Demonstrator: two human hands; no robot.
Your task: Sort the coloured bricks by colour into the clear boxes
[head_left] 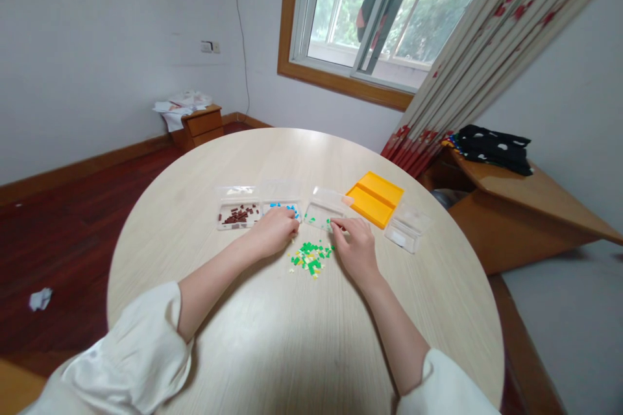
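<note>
Head view: clear boxes [237,198] behind small pieces [310,258]

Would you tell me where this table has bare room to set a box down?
Bare: the far side of the table, beyond the boxes, and the near part between the forearms. Crowded: the row of boxes and the tray, and the pile between the left hand and right hand.

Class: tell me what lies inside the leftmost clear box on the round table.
Small dark brown pieces lie loose inside the leftmost clear box. Nothing covers them; exact shapes are unclear.
</note>
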